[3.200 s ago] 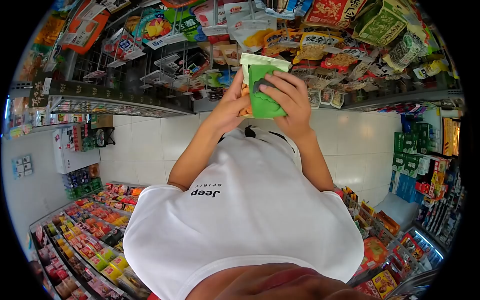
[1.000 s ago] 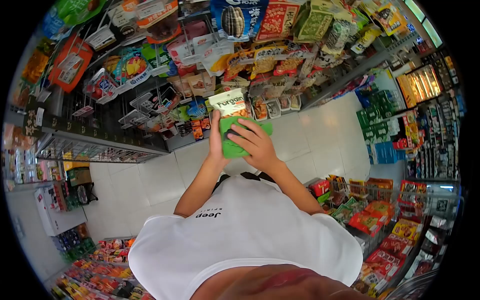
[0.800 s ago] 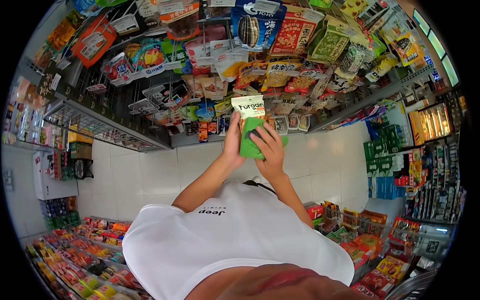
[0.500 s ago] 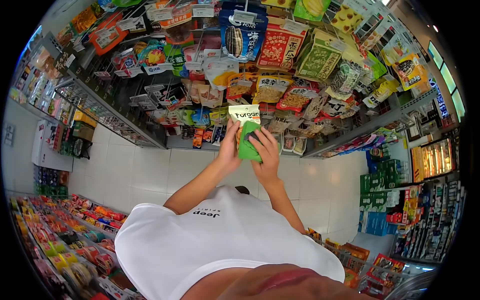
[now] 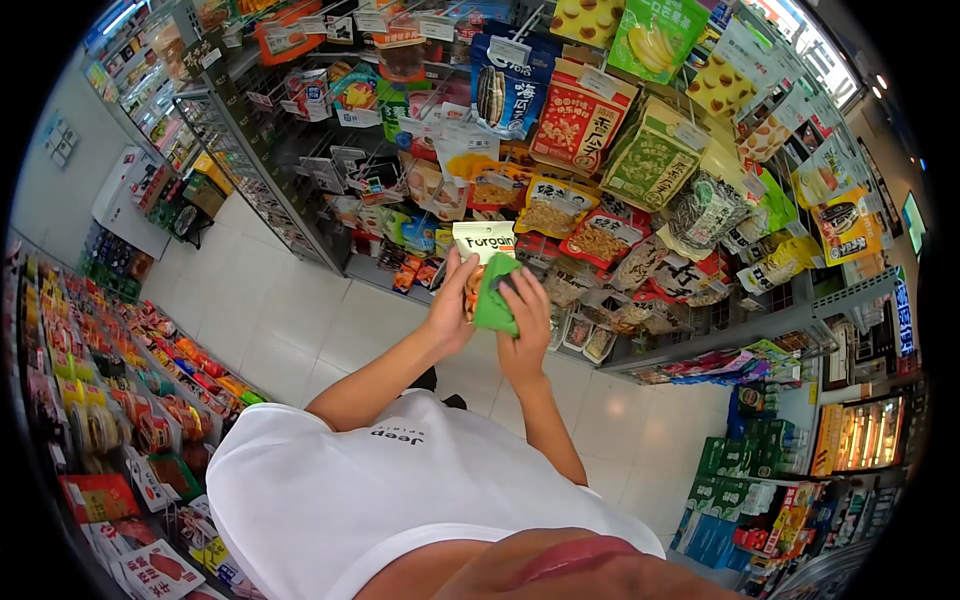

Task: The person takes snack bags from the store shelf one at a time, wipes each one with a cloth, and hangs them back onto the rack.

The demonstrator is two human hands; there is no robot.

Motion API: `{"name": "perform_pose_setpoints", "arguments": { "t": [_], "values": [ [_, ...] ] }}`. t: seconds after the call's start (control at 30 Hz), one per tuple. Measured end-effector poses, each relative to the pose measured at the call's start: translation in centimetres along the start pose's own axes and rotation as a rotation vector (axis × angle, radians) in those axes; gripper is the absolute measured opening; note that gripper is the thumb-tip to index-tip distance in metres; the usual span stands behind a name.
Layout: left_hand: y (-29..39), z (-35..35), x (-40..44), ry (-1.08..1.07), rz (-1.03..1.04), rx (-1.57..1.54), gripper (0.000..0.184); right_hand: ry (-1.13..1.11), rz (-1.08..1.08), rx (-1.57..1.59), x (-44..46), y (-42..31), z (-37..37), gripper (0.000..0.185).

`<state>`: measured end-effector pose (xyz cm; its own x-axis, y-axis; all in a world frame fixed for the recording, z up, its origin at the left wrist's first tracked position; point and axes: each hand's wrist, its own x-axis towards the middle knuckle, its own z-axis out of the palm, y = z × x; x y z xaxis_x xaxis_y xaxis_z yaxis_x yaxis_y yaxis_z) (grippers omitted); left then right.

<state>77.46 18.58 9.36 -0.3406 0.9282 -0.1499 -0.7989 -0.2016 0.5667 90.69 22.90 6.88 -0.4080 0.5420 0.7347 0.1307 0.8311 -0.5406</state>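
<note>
My left hand (image 5: 453, 298) is wrapped around the left side of a snack bag (image 5: 484, 240) with a cream top and the lettering "Furgain". Against the bag's front, my right hand (image 5: 525, 308) presses a folded green cloth (image 5: 495, 312), its fingers bent over it. A dark patch shows on the cloth under the fingertips. The cloth hides most of the bag's lower part. Both hands are in front of my chest, before the rack of hanging snack bags.
A rack of hanging bags stands ahead, among them a blue bag (image 5: 512, 82), a red bag (image 5: 583, 118) and a green bag (image 5: 655, 150). Packed shelves (image 5: 150, 400) line the left. Green cartons (image 5: 735, 457) are stacked at right. Pale floor tiles (image 5: 265, 310) lie below.
The view has turned, so the rack now appears tilted and shifted right. Both hands keep hold of the bag and cloth, and the cloth sits slightly lower in view.
</note>
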Motion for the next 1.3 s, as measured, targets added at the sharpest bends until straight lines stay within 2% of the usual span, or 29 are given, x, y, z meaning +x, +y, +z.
{"name": "perform_pose_setpoints", "arguments": {
  "t": [0.03,0.17,0.2,0.3,0.37,0.43,0.5,0.57,0.6,0.67,0.77,0.9,0.93,1.03,1.07,1.13,1.2,1.3],
  "values": [
    [0.1,0.1,-0.1,-0.014,0.014,0.011,0.040,0.063,0.044,-0.003,0.2,0.1,-0.1,0.044],
    [1.7,0.2,0.4,-0.085,0.073,0.037,0.043,-0.112,-0.217,0.039,1.0,-0.1,-0.6,0.043],
    [2.3,0.7,0.5,-0.101,0.071,0.030,0.042,-0.105,-0.207,0.043,1.6,0.2,-0.8,0.042],
    [2.7,1.3,1.2,-0.104,0.081,-0.005,0.042,0.081,0.031,0.138,2.8,0.7,-0.2,0.043],
    [3.9,2.4,1.7,-0.091,0.091,-0.025,0.043,0.122,0.147,0.300,2.9,0.8,0.2,0.041],
    [5.3,1.9,3.6,-0.187,0.100,0.000,0.053,0.185,0.292,0.469,3.2,1.3,0.6,0.040],
    [6.7,0.9,5.2,-0.276,0.087,0.022,0.060,0.315,0.611,0.765,4.8,1.6,1.0,0.041],
    [7.9,0.4,6.1,-0.296,0.072,0.044,0.059,0.466,0.930,1.056,7.0,1.7,1.8,0.043],
    [8.4,-0.2,7.1,-0.326,0.027,0.003,0.058,0.474,0.886,1.138,8.0,1.7,2.2,0.036],
    [9.6,-0.8,9.2,-0.344,-0.073,-0.081,0.052,0.501,0.888,1.166,10.1,2.1,3.7,0.037],
    [11.6,-0.7,10.6,-0.284,-0.021,-0.015,0.048,0.469,0.883,1.165,12.2,1.9,5.8,0.039],
    [13.3,-1.8,13.4,-0.175,0.110,0.305,0.050,0.483,0.822,1.047,13.1,2.3,8.8,0.051],
    [14.1,-1.5,13.5,-0.180,0.219,0.411,0.053,0.532,0.785,1.002,13.7,2.0,9.4,0.041],
    [15.1,-1.9,14.5,-0.169,0.166,0.406,0.059,0.436,0.585,0.734,13.7,4.4,10.9,0.047],
    [14.8,-2.7,15.4,-0.181,0.171,0.451,0.065,0.340,0.479,0.522,12.9,6.3,11.3,0.051],
    [15.0,-2.8,15.9,-0.263,0.178,0.434,0.067,0.249,0.325,0.461,15.0,4.0,11.6,0.048],
    [15.1,-3.0,16.7,-0.309,0.167,0.370,0.066,0.147,0.123,0.428,15.8,4.7,12.9,0.045],
    [16.3,-3.5,18.3,-0.422,0.012,0.076,0.076,0.121,0.041,0.450,17.3,1.7,13.9,0.042]
  ]
}}
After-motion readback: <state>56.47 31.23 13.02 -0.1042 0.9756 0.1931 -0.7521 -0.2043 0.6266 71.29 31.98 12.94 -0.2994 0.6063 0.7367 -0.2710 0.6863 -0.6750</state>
